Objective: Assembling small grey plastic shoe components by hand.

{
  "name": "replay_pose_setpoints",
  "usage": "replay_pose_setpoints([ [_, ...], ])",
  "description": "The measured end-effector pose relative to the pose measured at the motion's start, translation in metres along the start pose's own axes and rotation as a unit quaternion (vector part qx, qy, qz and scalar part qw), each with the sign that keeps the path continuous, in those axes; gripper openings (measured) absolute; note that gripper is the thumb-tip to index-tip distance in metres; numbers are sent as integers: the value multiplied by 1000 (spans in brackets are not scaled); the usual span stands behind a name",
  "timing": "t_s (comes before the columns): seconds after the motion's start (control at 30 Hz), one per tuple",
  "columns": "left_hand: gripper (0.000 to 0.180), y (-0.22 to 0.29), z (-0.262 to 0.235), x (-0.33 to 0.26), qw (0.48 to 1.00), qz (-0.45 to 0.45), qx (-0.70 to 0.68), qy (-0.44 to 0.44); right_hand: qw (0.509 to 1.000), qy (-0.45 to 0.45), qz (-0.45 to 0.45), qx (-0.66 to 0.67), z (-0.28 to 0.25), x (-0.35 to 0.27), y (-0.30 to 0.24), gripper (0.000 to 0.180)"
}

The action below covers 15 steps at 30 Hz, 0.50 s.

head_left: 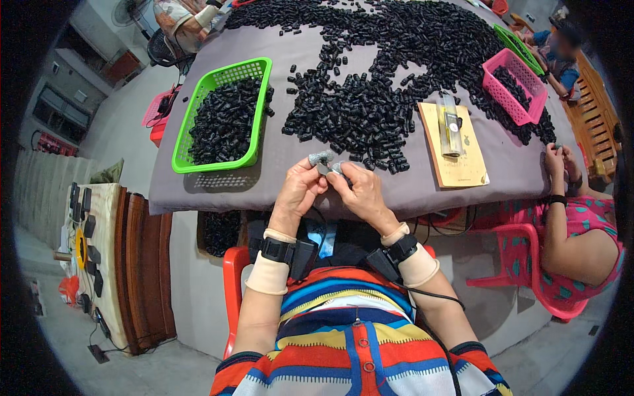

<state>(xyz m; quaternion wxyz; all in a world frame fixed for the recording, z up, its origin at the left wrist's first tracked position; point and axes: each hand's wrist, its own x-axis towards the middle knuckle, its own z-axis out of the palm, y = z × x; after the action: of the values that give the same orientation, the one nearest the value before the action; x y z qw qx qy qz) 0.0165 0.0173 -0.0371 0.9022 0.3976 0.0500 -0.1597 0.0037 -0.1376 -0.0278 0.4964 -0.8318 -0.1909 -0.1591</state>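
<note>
My left hand [298, 189] and my right hand [363, 193] meet just past the near edge of the grey-covered table. Both are closed, fingertips pinched together. Grey wrapping covers some fingertips. Whatever small piece lies between them is mostly hidden by the fingers, and I cannot make it out. Just beyond the hands spreads a heap of small black cylindrical pieces [347, 112]. To the left stands a bright green plastic basket [179, 148] filled with similar black pieces.
A yellowish booklet [462, 173] lies right of my hands, with a clear ruler-like strip [450, 132] on it. Farther right are a pink basket [512, 109] and another green basket [505, 33]. A person's hands [558, 158] work at the right edge. Other people sit farther off.
</note>
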Motion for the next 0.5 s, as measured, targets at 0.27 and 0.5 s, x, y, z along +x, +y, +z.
replay_pose_setpoints([
  [0.27,21,0,-2,0,1000,-5,-11,-17,1000,5,-10,-10,0,0,-1,24],
  [0.5,21,0,-3,-1,999,-8,-27,-25,1000,4,-4,-15,-1,1,-5,24],
])
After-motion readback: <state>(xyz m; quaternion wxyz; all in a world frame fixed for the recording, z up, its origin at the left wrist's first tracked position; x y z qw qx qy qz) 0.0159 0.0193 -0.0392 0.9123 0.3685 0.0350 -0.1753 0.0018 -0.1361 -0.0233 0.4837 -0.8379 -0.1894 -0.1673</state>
